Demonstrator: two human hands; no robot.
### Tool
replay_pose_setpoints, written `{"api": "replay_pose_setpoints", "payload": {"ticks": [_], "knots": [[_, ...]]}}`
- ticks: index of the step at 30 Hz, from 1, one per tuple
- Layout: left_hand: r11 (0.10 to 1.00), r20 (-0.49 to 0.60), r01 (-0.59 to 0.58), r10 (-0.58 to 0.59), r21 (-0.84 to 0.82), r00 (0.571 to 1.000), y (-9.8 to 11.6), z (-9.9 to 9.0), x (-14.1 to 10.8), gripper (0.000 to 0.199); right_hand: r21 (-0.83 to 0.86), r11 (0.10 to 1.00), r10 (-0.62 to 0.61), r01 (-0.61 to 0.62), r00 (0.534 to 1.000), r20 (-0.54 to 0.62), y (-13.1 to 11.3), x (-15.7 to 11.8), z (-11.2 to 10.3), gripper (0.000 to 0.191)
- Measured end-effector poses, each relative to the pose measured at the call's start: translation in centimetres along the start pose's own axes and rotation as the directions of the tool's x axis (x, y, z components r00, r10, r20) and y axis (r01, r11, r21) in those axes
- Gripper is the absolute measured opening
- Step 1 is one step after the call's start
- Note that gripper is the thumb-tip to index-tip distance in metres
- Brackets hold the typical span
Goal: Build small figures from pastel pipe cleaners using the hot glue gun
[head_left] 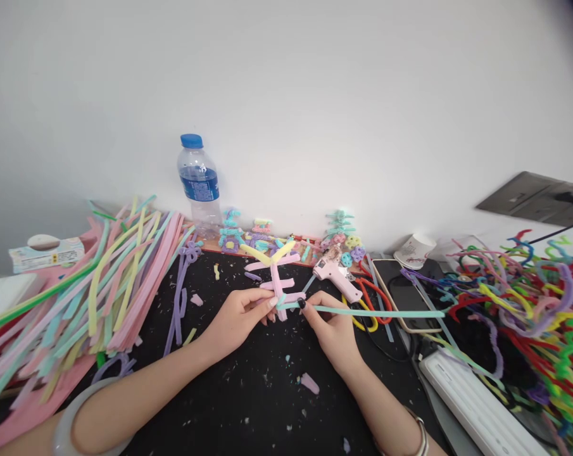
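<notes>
Near the middle of the black mat, my left hand [248, 313] pinches the lower part of a pink pipe-cleaner figure [275, 276] with several side branches and a yellow V-shaped top. My right hand [328, 320] is closed on a mint-green pipe cleaner [385, 313] close to the figure's base. One end of the mint strip lies against the pink stem; the long free end stretches out to the right. Behind my right hand lies a pink glue gun [336, 273], and scissors with red and yellow handles [374, 297] are beside it.
Pastel pipe cleaners [125, 278] are heaped at left, tangled bright ones [537, 316] at right. A bottle [199, 183] and small finished pieces [230, 231] stand by the wall. A phone [409, 294], paper cup [415, 251] and white power strip [476, 399] are at right.
</notes>
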State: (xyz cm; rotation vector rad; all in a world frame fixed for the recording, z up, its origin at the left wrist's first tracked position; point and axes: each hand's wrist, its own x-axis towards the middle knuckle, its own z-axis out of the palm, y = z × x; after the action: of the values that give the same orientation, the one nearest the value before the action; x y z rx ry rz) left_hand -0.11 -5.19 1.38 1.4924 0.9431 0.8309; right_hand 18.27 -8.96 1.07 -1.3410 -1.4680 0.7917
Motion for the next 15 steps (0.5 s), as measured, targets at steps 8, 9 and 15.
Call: {"api": "replay_pose_setpoints", "payload": {"ticks": [8,9,15], "knots": [[0.953,0.074,0.143,-0.128,-0.268,0.989,-0.55,0.05,-0.08,0.025,-0.112,0.99,-0.082,0.08,0.997,-0.014,-0.02,0.02,0.0,0.026],[0.941,0.082,0.163,-0.145,-0.297,0.986,-0.62,0.05,-0.1,0.025,-0.14,0.985,-0.102,0.099,0.995,-0.016,0.03,-0.01,0.0,0.026],[0.902,0.118,0.21,-0.178,-0.379,0.977,-0.68,0.18,-0.13,0.026,-0.331,0.894,-0.324,0.301,0.946,-0.014,0.07,-0.3,-0.18,0.023]]}}
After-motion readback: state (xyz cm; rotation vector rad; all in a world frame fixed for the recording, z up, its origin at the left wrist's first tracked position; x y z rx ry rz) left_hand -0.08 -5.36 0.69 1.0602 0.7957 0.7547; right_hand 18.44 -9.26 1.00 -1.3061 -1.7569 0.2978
